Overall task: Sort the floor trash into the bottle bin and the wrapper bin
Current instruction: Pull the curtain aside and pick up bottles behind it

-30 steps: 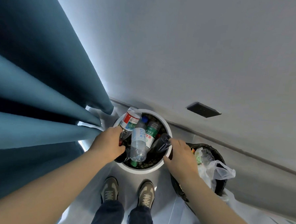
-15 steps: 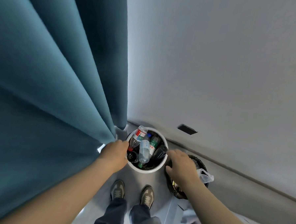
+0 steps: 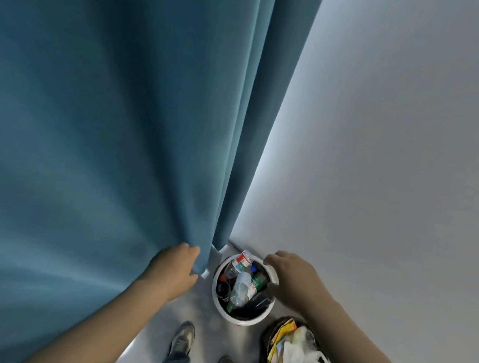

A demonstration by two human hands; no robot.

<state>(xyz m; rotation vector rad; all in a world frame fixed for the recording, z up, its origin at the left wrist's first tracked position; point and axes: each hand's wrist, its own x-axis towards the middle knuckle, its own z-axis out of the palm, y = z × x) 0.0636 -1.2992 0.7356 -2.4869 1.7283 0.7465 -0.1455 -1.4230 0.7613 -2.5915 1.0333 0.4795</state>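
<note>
Two bins here: white bottle bin (image 3: 216, 291) with five bottles (image 3: 241, 287) we can count, and black wrapper bin (image 3: 265, 338) at its 5 o'clock, full of wrappers (image 3: 283, 333). Our right hand (image 3: 291, 273) curls at the rim around 2 o'clock, and our left hand (image 3: 172, 272) curls against the curtain (image 3: 123, 147) at 9. Can't tell if either's actually gripping.

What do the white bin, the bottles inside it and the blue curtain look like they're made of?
The white bin looks like plastic: smooth rim with a soft sheen. The bottles are mostly thin clear plastic, with see-through walls and printed labels. The curtain is probably a matte woven fabric, hanging in soft vertical folds.
</note>
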